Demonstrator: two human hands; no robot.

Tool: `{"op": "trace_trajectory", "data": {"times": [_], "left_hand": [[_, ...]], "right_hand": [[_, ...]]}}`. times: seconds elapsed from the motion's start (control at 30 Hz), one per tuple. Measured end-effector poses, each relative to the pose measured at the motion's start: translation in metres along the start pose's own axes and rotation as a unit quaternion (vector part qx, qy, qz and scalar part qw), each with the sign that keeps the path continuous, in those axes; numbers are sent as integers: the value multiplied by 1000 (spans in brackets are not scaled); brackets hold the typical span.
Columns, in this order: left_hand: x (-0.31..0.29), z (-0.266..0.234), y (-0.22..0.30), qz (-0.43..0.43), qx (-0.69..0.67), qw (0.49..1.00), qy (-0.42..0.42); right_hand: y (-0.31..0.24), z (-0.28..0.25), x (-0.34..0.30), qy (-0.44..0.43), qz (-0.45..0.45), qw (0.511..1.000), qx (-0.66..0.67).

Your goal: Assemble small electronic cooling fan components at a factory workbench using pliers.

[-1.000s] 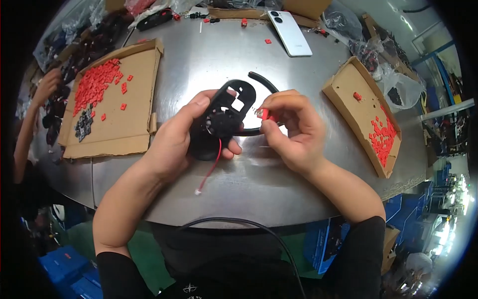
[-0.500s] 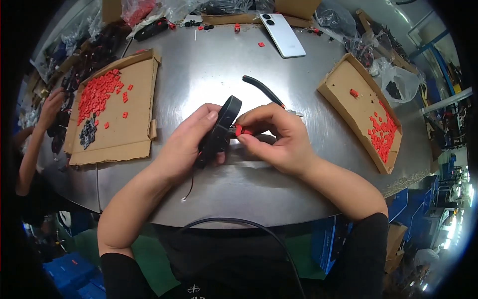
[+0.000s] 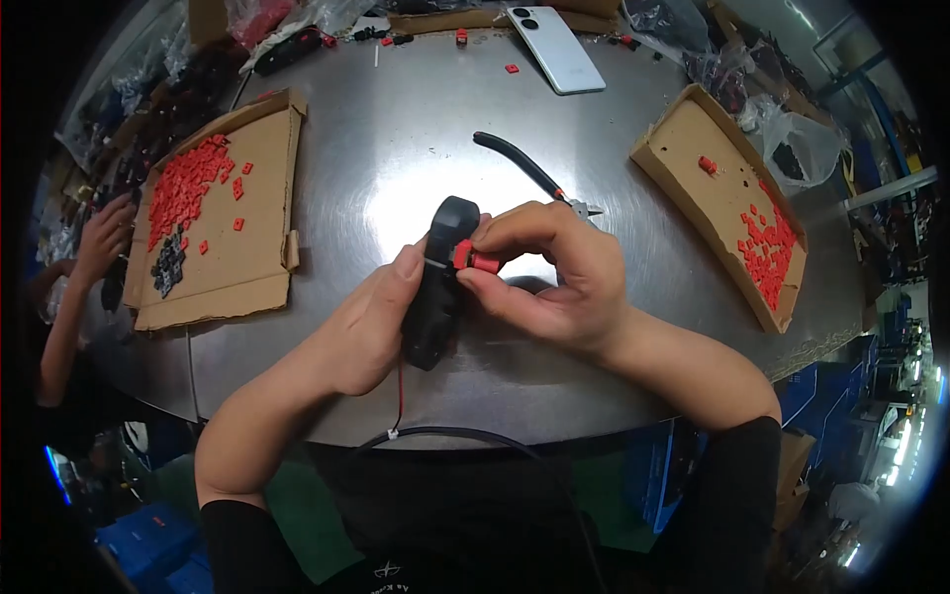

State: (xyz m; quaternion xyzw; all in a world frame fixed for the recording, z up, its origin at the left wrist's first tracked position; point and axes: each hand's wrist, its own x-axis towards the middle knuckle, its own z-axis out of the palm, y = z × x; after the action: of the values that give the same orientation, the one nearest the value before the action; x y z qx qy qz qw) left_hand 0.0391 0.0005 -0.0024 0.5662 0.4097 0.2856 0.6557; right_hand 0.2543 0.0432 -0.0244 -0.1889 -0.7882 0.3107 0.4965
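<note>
Your left hand has its fingers wrapped around the long black housing, thumb along the near side, holding it above the desk in front of you. Your right hand has its fingers drawn narrow, thumb and forefinger pinching a small red piece at the housing's right side (whether it is seated there, you cannot tell from this angle). A thin red lead hangs from the housing, ending in a white connector.

Just beyond your right hand lie black-handled pliers, partly hidden by it, and farther off a white phone. On your left, a cardboard tray holds a heap of red parts beside a cluster of dark parts. On your right, a narrower carton holds more red bits. At the far left you have a co-worker's hand, well apart from yours.
</note>
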Motion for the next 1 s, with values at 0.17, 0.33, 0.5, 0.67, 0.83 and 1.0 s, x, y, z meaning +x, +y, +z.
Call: {"op": "trace_trajectory", "data": {"times": [0.17,0.33,0.5,0.67,0.83,1.0], "left_hand": [[-1,3,0,-33,17,999,23],[-1,3,1,-46,10,999,25],[-4,8,-5,31,54,998,13],[0,13,-9,107,93,989,44],[4,10,-13,141,94,984,58],[5,5,-10,142,27,985,99]], "right_hand": [[-4,-1,6,8,-30,998,-59],[-5,1,4,24,-24,997,-74],[-3,3,5,11,-83,993,-88],[-2,1,5,0,-97,992,-86],[-5,-3,8,-26,-53,996,-72],[-10,-2,0,21,83,994,64]]}}
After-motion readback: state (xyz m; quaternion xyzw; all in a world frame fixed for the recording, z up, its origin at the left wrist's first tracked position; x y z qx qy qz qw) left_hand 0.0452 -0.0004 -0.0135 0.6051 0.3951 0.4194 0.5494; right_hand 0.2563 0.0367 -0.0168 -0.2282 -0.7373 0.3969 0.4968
